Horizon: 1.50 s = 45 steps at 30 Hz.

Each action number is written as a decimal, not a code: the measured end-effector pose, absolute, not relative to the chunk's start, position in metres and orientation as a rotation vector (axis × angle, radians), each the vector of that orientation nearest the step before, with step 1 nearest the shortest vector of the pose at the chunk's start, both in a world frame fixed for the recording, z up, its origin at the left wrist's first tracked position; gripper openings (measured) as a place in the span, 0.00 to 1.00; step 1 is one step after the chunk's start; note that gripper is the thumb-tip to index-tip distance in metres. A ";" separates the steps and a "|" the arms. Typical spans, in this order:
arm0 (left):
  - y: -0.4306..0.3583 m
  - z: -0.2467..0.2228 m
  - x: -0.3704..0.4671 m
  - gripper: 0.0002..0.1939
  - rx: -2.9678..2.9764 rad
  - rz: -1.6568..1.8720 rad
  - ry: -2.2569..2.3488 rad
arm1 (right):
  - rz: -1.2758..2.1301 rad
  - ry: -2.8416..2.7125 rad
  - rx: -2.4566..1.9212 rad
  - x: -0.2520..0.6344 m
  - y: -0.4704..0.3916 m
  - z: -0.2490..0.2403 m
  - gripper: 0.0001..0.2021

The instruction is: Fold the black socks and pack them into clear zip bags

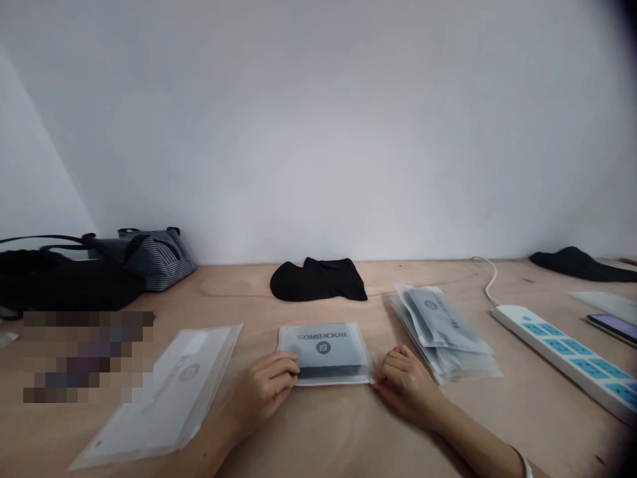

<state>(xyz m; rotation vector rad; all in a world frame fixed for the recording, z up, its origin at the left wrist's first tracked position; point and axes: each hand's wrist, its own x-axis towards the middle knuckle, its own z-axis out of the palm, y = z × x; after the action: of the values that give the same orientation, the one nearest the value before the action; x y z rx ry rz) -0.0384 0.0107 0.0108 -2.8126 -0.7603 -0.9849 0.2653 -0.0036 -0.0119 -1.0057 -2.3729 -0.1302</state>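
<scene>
A translucent zip bag [328, 353] printed ROCKBROS lies on the table in front of me, with a dark folded item inside. My left hand [271, 385] grips its lower left edge, fingers curled on top. At the lower right corner, my right hand [404, 384] is closed on the bag's edge in a pinch. Flat, pale bags [162, 398] with a similar logo lie left of my left hand. To the right of my right hand is a pile of filled bags [445, 332] with dark contents. A black cloth piece [318, 279] lies behind the middle bag.
On the wooden table [348, 438], a white power strip [572, 358] with blue sockets and a phone [614, 328] are at the right. Another black cloth [580, 264] lies back right. A striped bag [162, 259] and a black bag [64, 282] stand back left. A wall rises behind.
</scene>
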 end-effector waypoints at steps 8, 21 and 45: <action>0.005 0.012 -0.037 0.12 -2.862 -1.013 -0.785 | -0.100 -2.360 -0.997 0.266 -0.005 -0.012 0.05; 0.011 0.003 -0.024 0.33 -3.057 -0.297 -1.279 | 0.116 -2.827 -0.934 0.208 0.027 0.013 0.33; 0.024 -0.020 -0.029 0.28 -2.569 -0.571 -1.803 | -0.259 -1.686 -2.582 0.271 0.056 0.073 0.20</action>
<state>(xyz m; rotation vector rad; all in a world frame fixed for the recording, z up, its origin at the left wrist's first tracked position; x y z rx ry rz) -0.0294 0.0239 -0.0204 -2.5689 -1.8030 -0.5708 0.2714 0.0565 0.0734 -2.5816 -1.6859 -0.2591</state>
